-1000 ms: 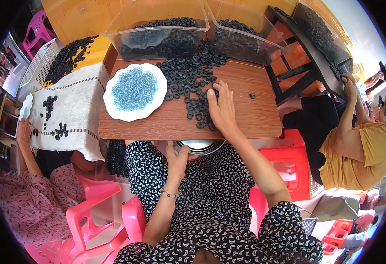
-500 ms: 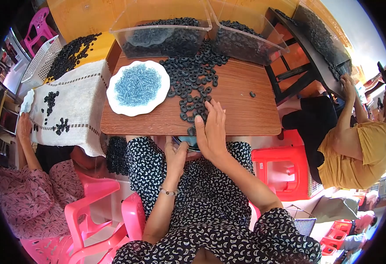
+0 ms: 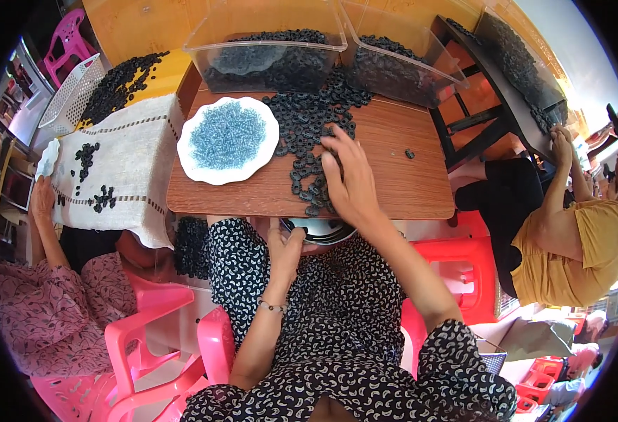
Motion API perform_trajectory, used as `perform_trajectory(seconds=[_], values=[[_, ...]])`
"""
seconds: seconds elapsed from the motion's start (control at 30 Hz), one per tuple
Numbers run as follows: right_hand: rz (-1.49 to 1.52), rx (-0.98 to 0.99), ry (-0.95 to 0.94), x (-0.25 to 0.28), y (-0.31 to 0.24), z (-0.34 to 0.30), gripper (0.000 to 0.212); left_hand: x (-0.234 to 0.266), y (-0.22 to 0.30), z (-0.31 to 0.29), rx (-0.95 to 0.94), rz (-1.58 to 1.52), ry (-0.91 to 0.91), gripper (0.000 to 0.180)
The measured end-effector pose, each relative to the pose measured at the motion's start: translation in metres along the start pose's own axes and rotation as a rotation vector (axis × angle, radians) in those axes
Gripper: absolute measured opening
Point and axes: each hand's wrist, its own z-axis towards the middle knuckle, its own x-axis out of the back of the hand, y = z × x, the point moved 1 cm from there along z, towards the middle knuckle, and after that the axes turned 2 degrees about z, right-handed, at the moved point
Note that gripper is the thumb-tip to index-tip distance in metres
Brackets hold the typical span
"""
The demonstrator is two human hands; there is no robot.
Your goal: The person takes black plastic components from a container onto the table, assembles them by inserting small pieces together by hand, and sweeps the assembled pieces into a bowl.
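Right hand (image 3: 351, 184) moved forward, fingers (image 3: 337, 144) spread on black rings (image 3: 307, 130).

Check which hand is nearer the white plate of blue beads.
Right. The right hand lies flat on the black rings just right of the plate; the left hand is below the table edge, at a metal bowl.

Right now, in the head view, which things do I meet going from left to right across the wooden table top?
White plate of pale blue beads → heap of dark rings → right hand lying flat on the rings → one loose dark ring alone on the bare wooden table.
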Motion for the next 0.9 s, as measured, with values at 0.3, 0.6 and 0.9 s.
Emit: perform_trajectory(seconds=[0.3, 0.6, 0.9], values=[[0.047, 0.014, -0.394, -0.007, 0.063, 0.043, 0.052, 0.002, -0.01, 0.001, 0.014, 0.03, -0.046, 0.067], [0.036, -0.023, -0.264, -0.001, 0.025, -0.001, 0.047, 0.007, 0.003, -0.001, 0.007, 0.057, -0.063, 0.068], [-0.083, -0.026, -0.169, -0.006, -0.011, -0.043, 0.046, 0.018, 0.005, -0.003, -0.015, 0.053, -0.058, 0.076]])
